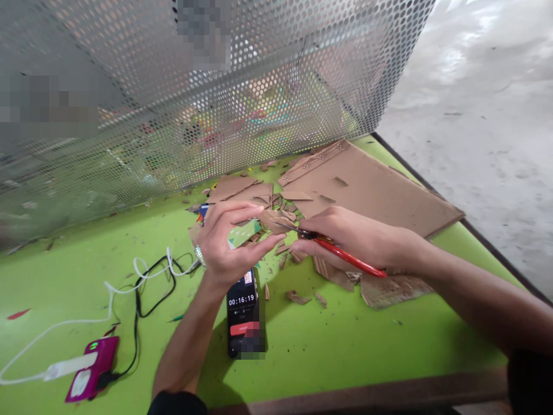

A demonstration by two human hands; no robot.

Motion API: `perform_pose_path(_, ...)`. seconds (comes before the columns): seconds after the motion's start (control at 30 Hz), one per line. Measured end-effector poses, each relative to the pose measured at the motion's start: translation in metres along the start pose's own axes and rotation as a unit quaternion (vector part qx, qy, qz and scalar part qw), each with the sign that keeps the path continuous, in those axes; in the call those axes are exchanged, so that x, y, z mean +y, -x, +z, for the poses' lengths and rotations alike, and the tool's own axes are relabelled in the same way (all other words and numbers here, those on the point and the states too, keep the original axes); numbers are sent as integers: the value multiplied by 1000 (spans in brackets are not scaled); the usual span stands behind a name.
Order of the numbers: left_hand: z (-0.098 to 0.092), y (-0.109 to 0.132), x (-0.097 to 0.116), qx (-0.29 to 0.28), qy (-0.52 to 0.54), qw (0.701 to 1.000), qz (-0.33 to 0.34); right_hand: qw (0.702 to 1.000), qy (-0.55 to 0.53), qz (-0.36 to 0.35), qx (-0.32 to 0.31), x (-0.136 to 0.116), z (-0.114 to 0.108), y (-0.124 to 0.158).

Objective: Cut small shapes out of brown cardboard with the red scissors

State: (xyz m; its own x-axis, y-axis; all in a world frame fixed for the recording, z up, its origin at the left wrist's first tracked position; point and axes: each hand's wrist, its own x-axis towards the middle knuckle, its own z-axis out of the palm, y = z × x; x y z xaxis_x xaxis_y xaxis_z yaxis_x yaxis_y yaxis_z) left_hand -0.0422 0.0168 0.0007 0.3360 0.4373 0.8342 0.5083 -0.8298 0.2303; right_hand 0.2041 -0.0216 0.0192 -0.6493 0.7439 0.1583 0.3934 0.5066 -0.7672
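Observation:
My left hand [228,242] pinches a small piece of cardboard with a green printed face [242,233] above the green table [345,340]. My right hand [345,233] is closed round a red-handled cutting tool [349,259], whose dark tip meets the edge of the held piece. Brown cardboard scraps [276,222] lie heaped just beyond both hands. A phone [242,311] showing a timer lies on the table under my left wrist.
Large brown cardboard sheets [371,190] lie at the right back. A perforated metal screen [194,98] stands along the far side. A pink power bank [90,369] with white and black cables [142,282] sits at the front left. The table edge drops to concrete floor [488,127] on the right.

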Motion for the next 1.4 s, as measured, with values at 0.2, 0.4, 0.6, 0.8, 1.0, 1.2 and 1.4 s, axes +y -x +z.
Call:
perform_pose_path(0.2, 0, 0, 0, 4, -5, 1000, 4, 1000, 8, 9, 0, -1, -1, 0)
perform_pose_path(0.4, 0, 0, 0, 10, -2, 1000, 1, 1000, 11, 8, 2, -2, 0, 0)
perform_pose_path(0.6, 0, 0, -1, 16, 2, 1000, 6, 1000, 18, 0, 7, -1, 1, 0)
perform_pose_path(0.8, 1, -2, 1, 23, 11, 1000, 10, 1000, 27, -5, 15, -1, 2, 0)
perform_pose_path(1.0, 0, -2, 1, 21, 9, 1000, 8, 999, 41, 6, 3, -4, 2, 0)
perform_pose_path(1.2, 0, -2, 2, 16, 12, 1000, 7, 998, 47, 27, -12, -6, 1, 0)
perform_pose_path(1.4, 0, -2, 1, 15, 16, 1000, 18, 999, 45, 15, -2, -5, 2, 0)
